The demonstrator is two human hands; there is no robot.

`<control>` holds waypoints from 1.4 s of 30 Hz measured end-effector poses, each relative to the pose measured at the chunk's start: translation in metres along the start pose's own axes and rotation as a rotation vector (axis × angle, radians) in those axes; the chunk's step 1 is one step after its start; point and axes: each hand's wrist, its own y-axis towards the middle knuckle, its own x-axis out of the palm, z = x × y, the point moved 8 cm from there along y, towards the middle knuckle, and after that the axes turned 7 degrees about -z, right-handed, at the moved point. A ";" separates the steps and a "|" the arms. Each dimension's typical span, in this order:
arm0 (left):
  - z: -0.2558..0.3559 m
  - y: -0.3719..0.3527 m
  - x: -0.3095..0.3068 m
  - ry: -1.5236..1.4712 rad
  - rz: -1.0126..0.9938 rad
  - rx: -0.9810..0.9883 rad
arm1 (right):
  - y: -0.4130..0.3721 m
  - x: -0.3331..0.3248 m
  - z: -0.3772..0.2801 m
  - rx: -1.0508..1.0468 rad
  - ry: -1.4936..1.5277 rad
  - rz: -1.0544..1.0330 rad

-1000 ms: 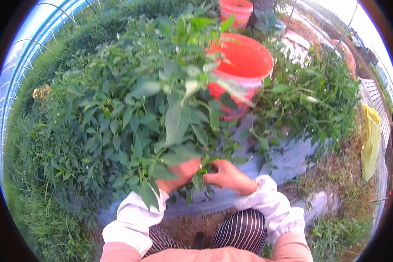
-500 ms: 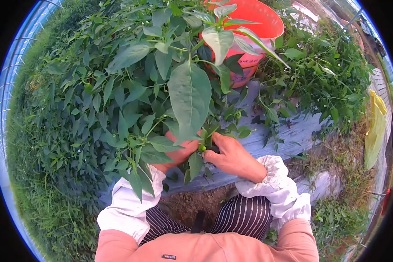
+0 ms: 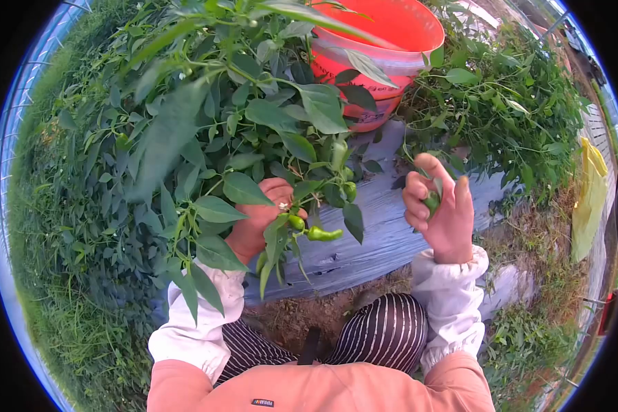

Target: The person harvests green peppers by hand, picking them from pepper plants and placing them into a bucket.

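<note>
My left hand [image 3: 259, 214] is closed around a branch of a pepper plant [image 3: 247, 189], its fingertips partly behind leaves. A curved light-green pepper [image 3: 323, 234] and a smaller round-ended pepper [image 3: 296, 222] hang just right of those fingers. To the right, apart from the plant, my right hand [image 3: 448, 216] is raised with its fingers curled. In them lies a green pepper [image 3: 432, 202], partly covered by the fingers. More green fruit [image 3: 349, 190] hangs higher on the same plant.
Behind the plant stands a red bucket [image 3: 378, 103]. Silvery plastic film [image 3: 378, 206] covers the bed. Dense pepper plants [image 3: 82, 172] fill the left, and more foliage [image 3: 501, 117] grows at right. A yellow sack [image 3: 589, 199] lies at the far right.
My right hand has moved away from the plant, right and upward, with a green pepper in its fingers. My left hand has shifted slightly left, and the branches have swung, exposing the hanging peppers.
</note>
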 end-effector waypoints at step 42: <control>-0.001 0.001 0.003 -0.191 0.055 -0.080 | 0.014 -0.009 0.044 0.112 -1.025 0.104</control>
